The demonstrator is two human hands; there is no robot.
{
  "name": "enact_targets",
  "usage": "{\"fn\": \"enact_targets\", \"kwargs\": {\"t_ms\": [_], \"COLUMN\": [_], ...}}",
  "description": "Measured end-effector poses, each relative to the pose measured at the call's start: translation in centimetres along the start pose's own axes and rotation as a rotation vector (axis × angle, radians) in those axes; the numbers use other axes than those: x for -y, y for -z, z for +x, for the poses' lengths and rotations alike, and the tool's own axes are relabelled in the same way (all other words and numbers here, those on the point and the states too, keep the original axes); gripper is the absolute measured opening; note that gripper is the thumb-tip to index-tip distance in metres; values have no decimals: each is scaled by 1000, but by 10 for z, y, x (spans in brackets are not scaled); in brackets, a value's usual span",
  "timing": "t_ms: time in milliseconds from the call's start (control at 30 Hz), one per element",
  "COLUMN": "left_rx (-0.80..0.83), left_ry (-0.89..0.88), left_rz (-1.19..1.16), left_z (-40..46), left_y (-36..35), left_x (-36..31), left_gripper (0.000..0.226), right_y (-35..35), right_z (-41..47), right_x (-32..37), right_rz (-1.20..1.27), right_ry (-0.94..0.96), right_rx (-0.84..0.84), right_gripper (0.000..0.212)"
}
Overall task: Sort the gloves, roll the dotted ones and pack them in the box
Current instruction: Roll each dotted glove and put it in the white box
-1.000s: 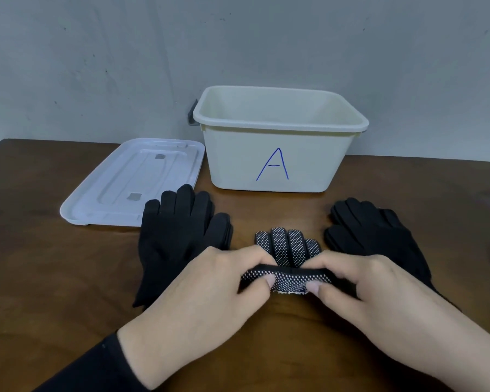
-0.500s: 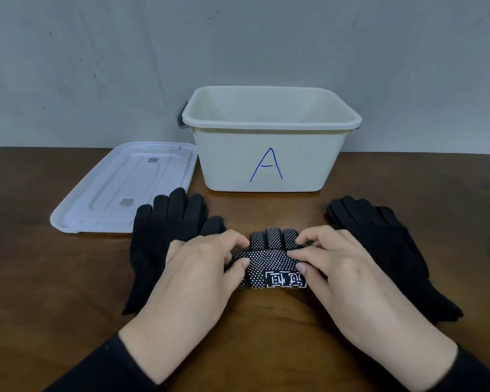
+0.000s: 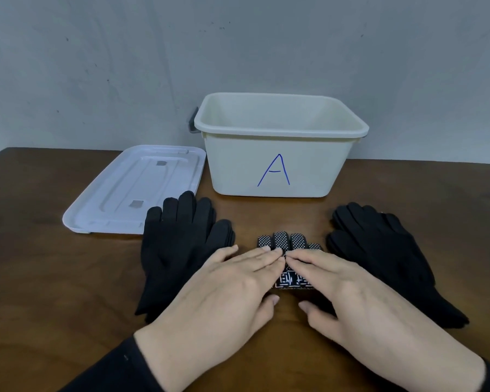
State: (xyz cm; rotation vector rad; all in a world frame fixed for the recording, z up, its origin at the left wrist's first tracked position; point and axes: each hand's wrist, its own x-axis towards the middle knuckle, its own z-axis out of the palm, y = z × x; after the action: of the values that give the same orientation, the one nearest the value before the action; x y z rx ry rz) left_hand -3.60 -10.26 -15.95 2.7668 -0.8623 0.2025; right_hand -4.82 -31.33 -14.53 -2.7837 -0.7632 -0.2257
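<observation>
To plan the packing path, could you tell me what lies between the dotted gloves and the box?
Only bare table lies between the dotted gloves and the box, per the head view.

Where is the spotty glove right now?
In the head view the dotted glove lies mid-table in front of the box, between two plain black gloves, with the left hand and right hand pressing flat on it.

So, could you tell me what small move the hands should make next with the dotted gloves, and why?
Probably push the roll further forward: both the left hand and right hand lie flat on the dotted gloves, whose fingertips remain unrolled, and the box stands open.
</observation>
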Motion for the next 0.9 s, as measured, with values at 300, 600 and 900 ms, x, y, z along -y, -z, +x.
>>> {"fn": "enact_targets", "kwargs": {"t_ms": [300, 600, 900], "left_rx": [-122, -149, -242], "left_ry": [76, 263, 323], "left_rz": [-49, -391, -33], "left_z": [5, -2, 7], "left_y": [6, 17, 6], "left_x": [0, -6, 0], "left_gripper": [37, 29, 53], "right_y": [5, 26, 17], "right_z": [8, 3, 12], "right_x": [2, 7, 1], "right_rz": [126, 399, 284], "right_ry": [-113, -273, -313], "right_rx": [-45, -17, 69], "right_gripper": [33, 18, 40]}}
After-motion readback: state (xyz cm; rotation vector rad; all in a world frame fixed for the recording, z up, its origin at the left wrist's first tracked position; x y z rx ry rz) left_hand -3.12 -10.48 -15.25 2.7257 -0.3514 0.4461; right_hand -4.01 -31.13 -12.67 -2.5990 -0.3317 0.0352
